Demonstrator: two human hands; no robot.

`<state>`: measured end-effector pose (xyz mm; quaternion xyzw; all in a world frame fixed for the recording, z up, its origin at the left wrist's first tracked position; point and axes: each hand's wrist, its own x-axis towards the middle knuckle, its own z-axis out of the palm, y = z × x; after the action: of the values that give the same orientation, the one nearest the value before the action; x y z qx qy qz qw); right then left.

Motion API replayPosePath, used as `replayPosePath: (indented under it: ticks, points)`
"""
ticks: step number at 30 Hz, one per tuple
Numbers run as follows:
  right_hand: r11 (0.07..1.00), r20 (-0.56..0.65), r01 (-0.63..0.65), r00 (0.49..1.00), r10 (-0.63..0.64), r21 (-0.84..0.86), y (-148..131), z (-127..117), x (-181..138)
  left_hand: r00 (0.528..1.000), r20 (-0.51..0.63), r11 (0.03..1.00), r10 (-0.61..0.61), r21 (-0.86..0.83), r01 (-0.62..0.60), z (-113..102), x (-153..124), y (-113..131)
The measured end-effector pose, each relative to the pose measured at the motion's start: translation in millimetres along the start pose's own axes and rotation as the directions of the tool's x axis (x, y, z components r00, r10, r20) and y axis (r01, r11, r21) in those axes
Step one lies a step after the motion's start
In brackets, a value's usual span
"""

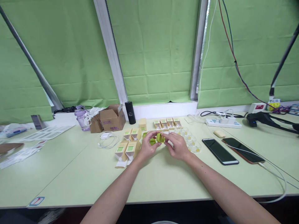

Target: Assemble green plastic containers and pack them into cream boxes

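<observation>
Between my two hands, just above the table, is a small green ring-shaped cup (160, 137) with its opening turned partly towards me. My left hand (149, 145) closes its thumb and fingers on the cup's left side. The fingers of my right hand (177, 145) pinch its right edge. Behind my left hand, more green pieces (152, 142) show in part. Left of it stand several small open cardboard boxes (132, 148) with green labels. A clear plastic tray (194, 144) with yellow spots in its cups lies beyond my right hand, partly hidden by it.
More small boxes (167, 123) stand in a row at the back. A brown carton (112, 117), a black cylinder (130, 112) and a purple bottle (82, 119) are at the back left. On the right lie two phones (220, 151) (243, 150), a cable and a power strip (223, 123).
</observation>
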<state>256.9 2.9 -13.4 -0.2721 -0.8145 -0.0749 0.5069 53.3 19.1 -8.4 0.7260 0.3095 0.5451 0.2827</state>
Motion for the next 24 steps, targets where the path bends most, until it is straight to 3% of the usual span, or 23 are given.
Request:
replayPosePath:
  ticks: [5, 15, 20, 24]
  points:
    - [0.997, -0.031, -0.077, 0.997, 0.077, -0.002, -3, 4, -2, 0.998, -0.064, 0.996, 0.027, 0.084, -0.022, 0, 0, 0]
    - [0.992, 0.007, -0.109, 0.994, 0.109, 0.07, 1, 15, -7, 0.999, -0.031, 0.989, 0.045, 0.145, -0.04, 3, -4, 3]
    - [0.974, -0.061, -0.149, 0.985, 0.161, 0.169, 2, 17, -7, 0.997, -0.004, 0.995, 0.078, 0.057, -0.077, 0, -3, 7]
    - [0.957, -0.102, -0.183, 0.972, 0.21, 0.225, 0, 18, -5, 0.998, -0.059, 0.995, 0.031, 0.095, -0.025, -1, -1, 5]
